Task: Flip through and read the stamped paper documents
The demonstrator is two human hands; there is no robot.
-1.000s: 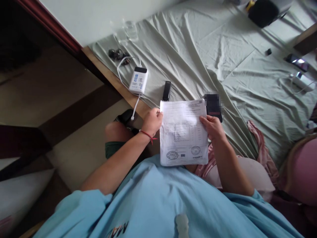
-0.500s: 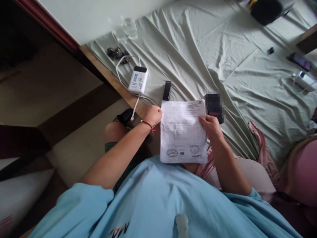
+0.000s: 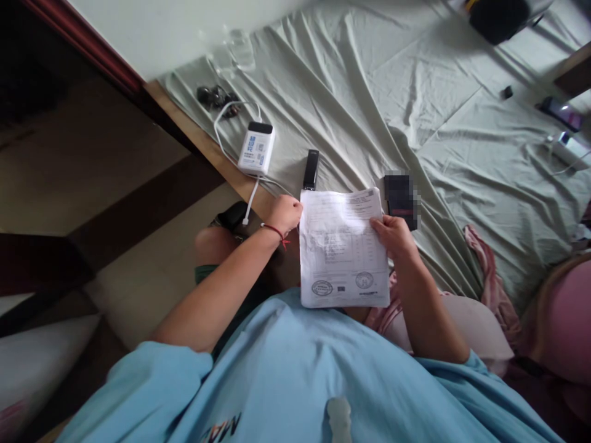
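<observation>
A printed document (image 3: 344,252) with two round ink stamps near its lower edge is held up in front of my body; it looks like several sheets together. My left hand (image 3: 284,214), with a red string bracelet at the wrist, is closed at the upper left edge of the paper. On the opposite edge, my right hand (image 3: 394,234) grips the sheets with the thumb on the printed side. Just beyond the paper's top lies a black stapler-like object (image 3: 311,170). Right of the paper is a dark flat object (image 3: 401,200), partly blurred out.
A white power bank (image 3: 257,147) with a cable lies near the bed's wooden edge (image 3: 203,138). Behind it are dark sunglasses-like items (image 3: 217,98) and clear glasses (image 3: 240,50). A phone (image 3: 560,114) and a white device (image 3: 569,151) rest on the wrinkled sheet (image 3: 360,111) at right.
The document has shifted slightly down and to the right at its lower end, showing more of the black object beyond it. Both hands keep their hold.
</observation>
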